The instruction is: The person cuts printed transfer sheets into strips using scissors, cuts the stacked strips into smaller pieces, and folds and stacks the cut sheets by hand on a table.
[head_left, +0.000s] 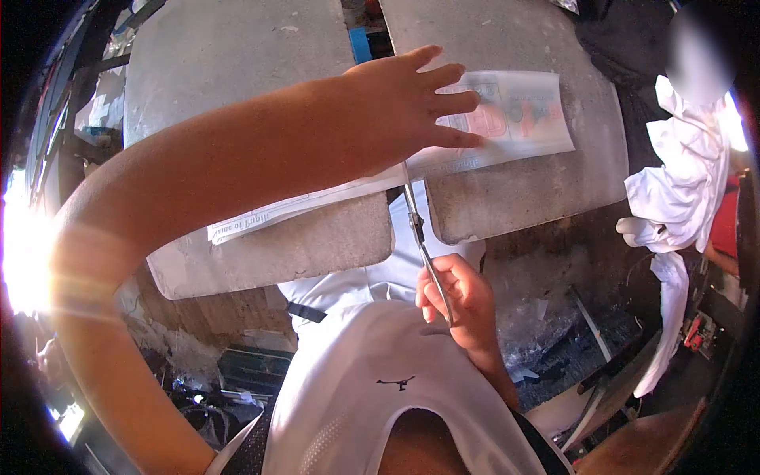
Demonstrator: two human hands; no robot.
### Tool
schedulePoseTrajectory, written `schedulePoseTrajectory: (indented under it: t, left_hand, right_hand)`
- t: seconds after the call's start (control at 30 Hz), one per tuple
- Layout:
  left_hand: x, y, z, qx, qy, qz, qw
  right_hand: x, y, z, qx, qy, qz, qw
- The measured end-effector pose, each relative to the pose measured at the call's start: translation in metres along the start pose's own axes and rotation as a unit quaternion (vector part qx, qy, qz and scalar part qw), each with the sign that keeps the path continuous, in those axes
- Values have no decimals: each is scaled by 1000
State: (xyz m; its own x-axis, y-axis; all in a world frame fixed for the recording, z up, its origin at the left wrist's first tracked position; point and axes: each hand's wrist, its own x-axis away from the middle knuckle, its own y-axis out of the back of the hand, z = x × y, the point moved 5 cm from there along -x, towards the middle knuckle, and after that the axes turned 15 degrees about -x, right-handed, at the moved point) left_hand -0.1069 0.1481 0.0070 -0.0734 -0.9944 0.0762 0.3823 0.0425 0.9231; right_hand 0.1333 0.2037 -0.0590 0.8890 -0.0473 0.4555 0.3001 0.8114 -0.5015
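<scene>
My left hand (416,111) reaches across from the left with its fingers spread over a thin, pale printed sheet (538,111). This sheet lies across two grey slabs (261,63), its other end showing beneath my forearm with reversed-looking print. My right hand (463,297) is closed round the handle end of metal scissors (417,226), close to my white top. The scissors point up over the gap between the slabs, and their tip meets the sheet's near edge beside my left palm. Whether the blades are apart there, I cannot make out.
White cloth (673,182) hangs in folds on the right. A blue piece (360,45) shows in the far gap between the slabs. Dark clutter lies below on both sides, with a wooden board (657,439) at bottom right. Strong light glares from the left.
</scene>
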Motion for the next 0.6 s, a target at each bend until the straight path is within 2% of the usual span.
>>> schedulePoseTrajectory:
  t: [0.13,0.23,0.6]
  left_hand:
    - [-1,2,-2,-18,8,40,999]
    - [-1,1,-2,-4,15,1,1000]
    - [-3,1,1,11,1,15,1000]
  right_hand:
    - [1,0,3,19,-1,5,1000]
    - [2,0,3,11,2,9,1000]
    - [15,-5,3,23,-9,-17,1000]
